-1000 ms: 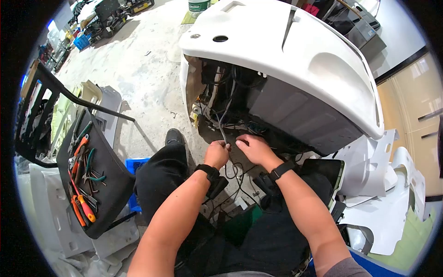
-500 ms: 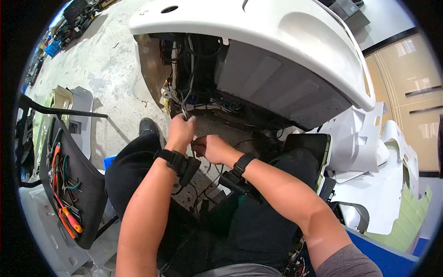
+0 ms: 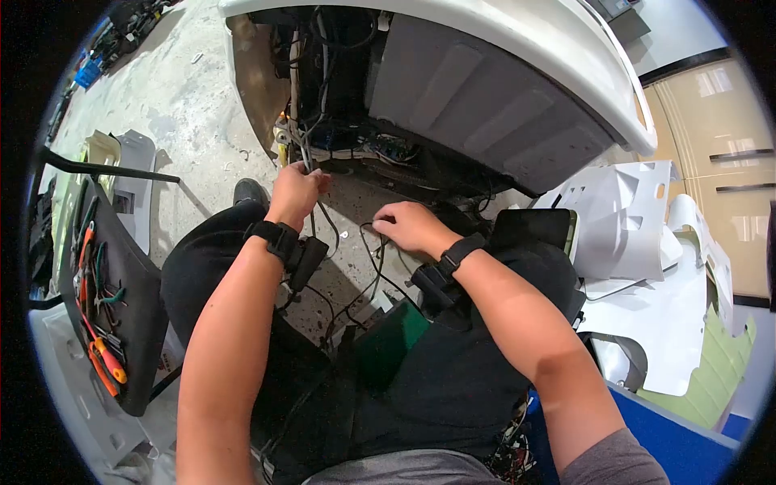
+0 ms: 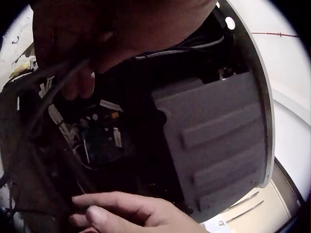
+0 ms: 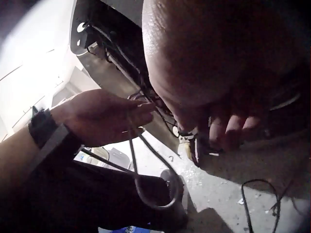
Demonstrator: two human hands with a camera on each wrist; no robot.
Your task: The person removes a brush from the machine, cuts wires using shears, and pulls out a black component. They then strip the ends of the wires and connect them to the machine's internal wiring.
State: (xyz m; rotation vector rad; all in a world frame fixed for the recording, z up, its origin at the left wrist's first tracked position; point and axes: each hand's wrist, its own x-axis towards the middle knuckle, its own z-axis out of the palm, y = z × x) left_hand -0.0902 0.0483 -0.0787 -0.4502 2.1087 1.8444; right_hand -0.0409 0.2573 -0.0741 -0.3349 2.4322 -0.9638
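Observation:
My left hand (image 3: 296, 194) holds grey cables (image 3: 305, 152) at the lower left opening of a large white housing (image 3: 485, 39). In the right wrist view, a loop of the cable (image 5: 154, 206) hangs below that hand. To its right, my right hand (image 3: 411, 228) hovers over the floor with loosely bent fingers, close by a thin black cable (image 3: 377, 271). The left wrist view shows a gap between its thumb and index finger. Inside the opening are bundled wires (image 3: 293, 89) and a dark circuit board (image 4: 109, 145), beside a ribbed grey panel (image 3: 485, 97).
On the left, a black chair seat (image 3: 133, 323) bears pliers and screwdrivers (image 3: 111, 360). White panels (image 3: 647, 283) lie on the right, near a dark flat tray (image 3: 533, 229). A green object (image 3: 392, 343) sits between the person's legs, with loose cables around it.
The view has shifted down toward the floor. Half a second ago my right hand was beside the left, at the cable; it has moved away to the right. The left hand still holds the cables.

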